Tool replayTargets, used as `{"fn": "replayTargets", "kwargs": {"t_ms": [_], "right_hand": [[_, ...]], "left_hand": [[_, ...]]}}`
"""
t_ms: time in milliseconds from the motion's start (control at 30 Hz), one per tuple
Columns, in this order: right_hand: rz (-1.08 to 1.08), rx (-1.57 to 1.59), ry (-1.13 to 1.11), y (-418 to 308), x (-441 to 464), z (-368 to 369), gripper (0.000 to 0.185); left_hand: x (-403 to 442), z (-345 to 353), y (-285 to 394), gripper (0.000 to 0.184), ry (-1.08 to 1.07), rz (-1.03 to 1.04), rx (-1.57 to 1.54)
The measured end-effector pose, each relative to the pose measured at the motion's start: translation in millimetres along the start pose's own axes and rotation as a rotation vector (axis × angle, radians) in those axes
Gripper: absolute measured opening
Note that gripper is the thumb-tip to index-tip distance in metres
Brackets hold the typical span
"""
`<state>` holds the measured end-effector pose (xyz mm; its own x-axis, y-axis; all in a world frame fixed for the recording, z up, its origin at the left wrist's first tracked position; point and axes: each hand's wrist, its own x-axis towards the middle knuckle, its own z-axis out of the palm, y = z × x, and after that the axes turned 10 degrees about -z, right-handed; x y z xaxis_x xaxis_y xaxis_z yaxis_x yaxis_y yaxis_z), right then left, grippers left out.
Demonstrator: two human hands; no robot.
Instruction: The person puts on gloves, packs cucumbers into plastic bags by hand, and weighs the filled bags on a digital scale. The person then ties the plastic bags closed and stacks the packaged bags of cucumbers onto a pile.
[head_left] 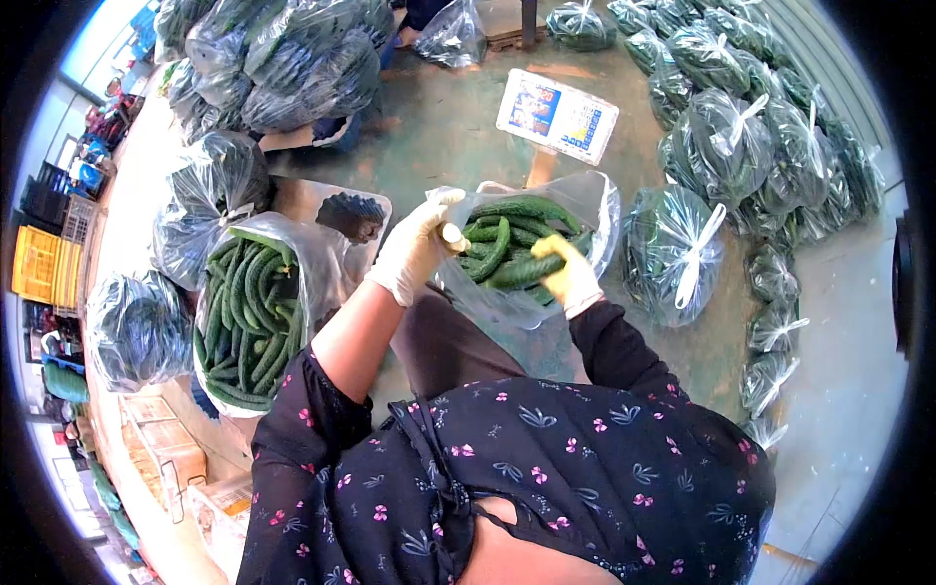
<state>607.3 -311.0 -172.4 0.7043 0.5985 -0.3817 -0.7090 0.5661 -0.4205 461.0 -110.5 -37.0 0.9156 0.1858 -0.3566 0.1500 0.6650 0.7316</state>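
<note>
In front of me an open clear plastic bag (603, 210) holds several long green cucumbers (526, 208). My left hand (414, 244), in a pale glove, is closed at the bag's left rim, its fingers curled over the film. Inside the bag's right side, my right hand (569, 277), in a yellowish glove, is wrapped over a dark cucumber (522, 273) lying on top of the others. Part of that cucumber is hidden under the fingers. To my left, a second open bag (317, 255) is full of cucumbers standing and lying close together.
A tied bag (673, 255) sits just right of the open one. More filled bags are piled at right (726, 146) and far left (283, 63). A white printed box (558, 115) lies ahead on the green floor (429, 117). A yellow crate (44, 263) stands far left.
</note>
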Motion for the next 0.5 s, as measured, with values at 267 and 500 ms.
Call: {"fn": "replayTargets", "kwargs": {"t_ms": [267, 500], "right_hand": [[0.101, -0.245, 0.250, -17.9, 49.4, 3.7, 0.035], [0.326, -1.181, 0.050, -59.5, 1.7, 0.9, 0.029]], "left_hand": [[-4.2, -6.0, -1.3, 0.040, -0.027, -0.026, -0.004], [1.4, -19.5, -6.3, 0.036, -0.011, -0.006, 0.008]]}}
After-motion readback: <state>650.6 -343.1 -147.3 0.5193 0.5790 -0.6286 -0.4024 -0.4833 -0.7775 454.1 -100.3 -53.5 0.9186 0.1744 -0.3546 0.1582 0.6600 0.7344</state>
